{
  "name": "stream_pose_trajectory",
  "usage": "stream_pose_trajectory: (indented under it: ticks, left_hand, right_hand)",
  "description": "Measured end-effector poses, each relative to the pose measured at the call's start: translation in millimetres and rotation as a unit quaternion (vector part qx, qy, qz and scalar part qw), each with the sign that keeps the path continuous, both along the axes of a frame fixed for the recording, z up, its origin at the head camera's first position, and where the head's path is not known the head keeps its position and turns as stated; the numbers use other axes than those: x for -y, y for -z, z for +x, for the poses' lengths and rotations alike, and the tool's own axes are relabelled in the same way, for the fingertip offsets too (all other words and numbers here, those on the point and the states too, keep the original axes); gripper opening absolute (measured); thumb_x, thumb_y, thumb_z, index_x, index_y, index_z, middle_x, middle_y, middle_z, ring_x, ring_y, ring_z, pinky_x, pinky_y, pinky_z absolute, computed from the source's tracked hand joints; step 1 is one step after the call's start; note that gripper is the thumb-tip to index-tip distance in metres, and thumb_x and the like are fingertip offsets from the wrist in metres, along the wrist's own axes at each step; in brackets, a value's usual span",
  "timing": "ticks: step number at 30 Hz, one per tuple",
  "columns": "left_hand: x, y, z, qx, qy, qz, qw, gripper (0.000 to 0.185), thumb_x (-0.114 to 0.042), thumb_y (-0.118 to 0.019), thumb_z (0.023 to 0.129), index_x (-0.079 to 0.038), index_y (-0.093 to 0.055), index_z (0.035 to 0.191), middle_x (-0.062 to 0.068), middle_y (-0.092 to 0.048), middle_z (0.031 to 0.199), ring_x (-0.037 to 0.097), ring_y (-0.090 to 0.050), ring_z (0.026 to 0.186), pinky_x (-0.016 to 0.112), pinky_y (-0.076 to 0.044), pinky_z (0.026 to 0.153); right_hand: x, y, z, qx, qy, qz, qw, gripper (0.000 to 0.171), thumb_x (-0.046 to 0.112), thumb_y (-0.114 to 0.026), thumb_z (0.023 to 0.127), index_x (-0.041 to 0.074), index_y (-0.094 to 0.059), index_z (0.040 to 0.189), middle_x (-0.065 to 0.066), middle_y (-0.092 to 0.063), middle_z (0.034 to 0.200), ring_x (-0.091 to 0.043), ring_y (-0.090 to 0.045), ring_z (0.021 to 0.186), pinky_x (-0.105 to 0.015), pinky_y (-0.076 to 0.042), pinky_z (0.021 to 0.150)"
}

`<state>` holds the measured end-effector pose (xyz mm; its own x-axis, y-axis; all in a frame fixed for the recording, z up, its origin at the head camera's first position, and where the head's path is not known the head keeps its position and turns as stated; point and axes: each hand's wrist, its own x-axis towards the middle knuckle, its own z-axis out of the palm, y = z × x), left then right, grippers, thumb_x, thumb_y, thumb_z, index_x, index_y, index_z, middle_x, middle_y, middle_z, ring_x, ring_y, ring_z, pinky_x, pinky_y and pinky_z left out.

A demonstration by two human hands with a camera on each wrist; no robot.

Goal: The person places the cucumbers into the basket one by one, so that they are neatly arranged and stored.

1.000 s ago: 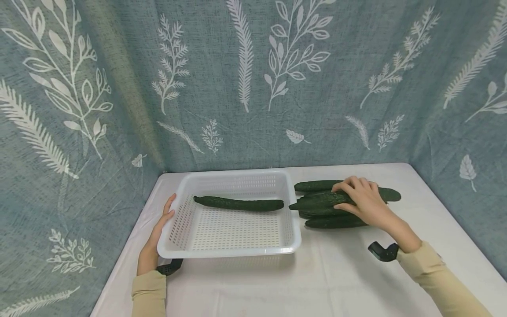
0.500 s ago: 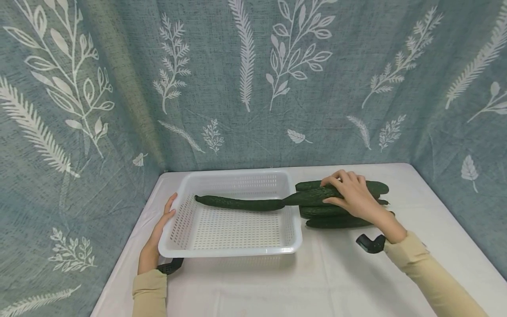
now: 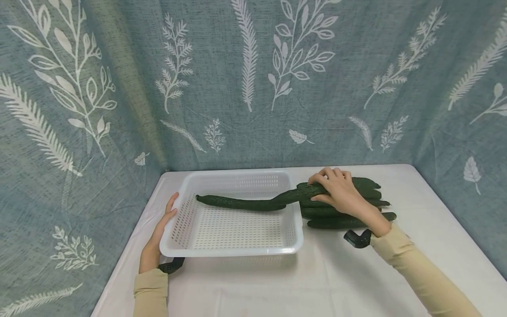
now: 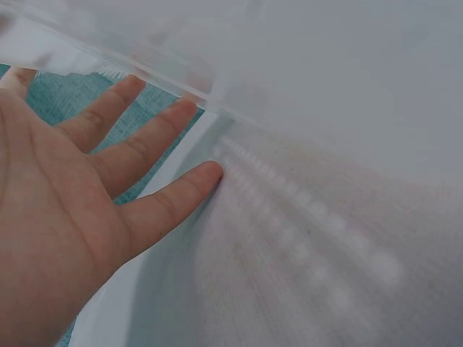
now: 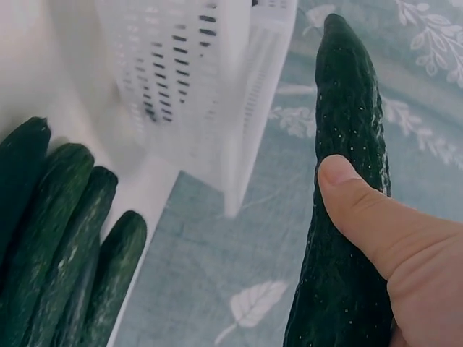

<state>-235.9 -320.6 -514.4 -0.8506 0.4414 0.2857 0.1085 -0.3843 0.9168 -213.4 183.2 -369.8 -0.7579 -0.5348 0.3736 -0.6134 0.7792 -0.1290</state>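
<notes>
My right hand (image 3: 343,190) grips a dark green cucumber (image 3: 294,196) above the pile, with its left end reaching over the right rim of a white plastic basket (image 3: 233,252). In the right wrist view, the thumb presses along the bumpy skin of this cucumber (image 5: 347,116); most of the other fingers are hidden. Another cucumber (image 3: 233,203) lies lengthwise inside the basket. My left hand (image 3: 157,233) rests against the basket's left side. Its fingers are spread and fairly straight under the rim in the left wrist view, some tips touching the wall.
Several cucumbers (image 3: 336,223) lie side by side on the white tablecloth (image 3: 317,281), right of the basket. A blue-green curtain (image 3: 253,132) with white leaf prints hangs around the table. Black wrist devices (image 3: 358,239) sit at both wrists.
My right hand has moved left with the cucumber, lifting it off the pile; its tip has passed over the basket's right rim. My left hand and the basket stay about where they were.
</notes>
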Motion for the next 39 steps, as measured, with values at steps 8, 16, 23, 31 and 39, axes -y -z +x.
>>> stream_pose_trajectory:
  ticks: [8, 16, 23, 31, 39]
  left_hand:
    - [-32.1, -59.0, 39.4, 0.066, -0.043, -0.06, 0.995, 0.05, -0.01, -0.006, 0.095, -0.019, 0.019, 0.138, 0.007, 0.022, 0.142, 0.024, 0.021, 0.13, 0.036, 0.011, 0.105]
    - [20.0, 36.3, -21.0, -0.011, 0.025, 0.023, 0.9994, 0.059, -0.022, -0.034, 0.093, -0.027, 0.002, 0.141, -0.006, 0.003, 0.146, 0.01, 0.0, 0.134, 0.027, -0.005, 0.107]
    - [90.5, 154.2, -103.2, -0.018, 0.05, 0.06, 0.9968, 0.053, -0.005, -0.016, 0.094, -0.025, -0.001, 0.141, -0.007, -0.001, 0.146, 0.009, -0.011, 0.132, 0.023, -0.022, 0.101]
    - [41.3, 75.9, -48.9, -0.034, 0.047, 0.066, 0.9961, 0.052, -0.01, -0.022, 0.095, -0.025, -0.003, 0.141, -0.008, -0.006, 0.146, 0.006, -0.013, 0.131, 0.022, -0.018, 0.103]
    - [-18.9, -31.3, 21.1, 0.034, -0.043, -0.053, 0.9971, 0.061, -0.024, -0.03, 0.095, -0.024, 0.014, 0.139, 0.004, 0.017, 0.143, 0.021, 0.016, 0.132, 0.036, 0.01, 0.105]
  right_hand:
    - [21.7, -2.6, -4.9, -0.004, -0.009, 0.017, 1.0, 0.035, 0.037, -0.067, 0.071, 0.026, -0.052, 0.102, 0.0, -0.045, 0.096, -0.021, -0.038, 0.084, -0.042, -0.024, 0.075]
    - [39.5, -3.0, -7.1, 0.002, -0.004, 0.007, 1.0, 0.035, 0.034, -0.069, 0.071, 0.025, -0.053, 0.101, -0.002, -0.046, 0.096, -0.022, -0.037, 0.08, -0.041, -0.024, 0.074]
    - [53.3, -5.0, -8.2, 0.012, -0.007, 0.004, 1.0, 0.033, 0.035, -0.067, 0.073, 0.025, -0.053, 0.101, -0.002, -0.047, 0.096, -0.023, -0.04, 0.085, -0.042, -0.025, 0.077]
    - [71.2, -5.8, -8.6, 0.016, -0.018, 0.013, 1.0, 0.034, 0.038, -0.065, 0.073, 0.025, -0.053, 0.102, -0.002, -0.046, 0.096, -0.022, -0.038, 0.083, -0.041, -0.025, 0.076]
    - [93.0, -3.9, -8.3, -0.005, -0.012, 0.011, 1.0, 0.034, 0.04, -0.065, 0.072, 0.025, -0.053, 0.1, -0.002, -0.046, 0.094, -0.021, -0.039, 0.082, -0.039, -0.025, 0.073]
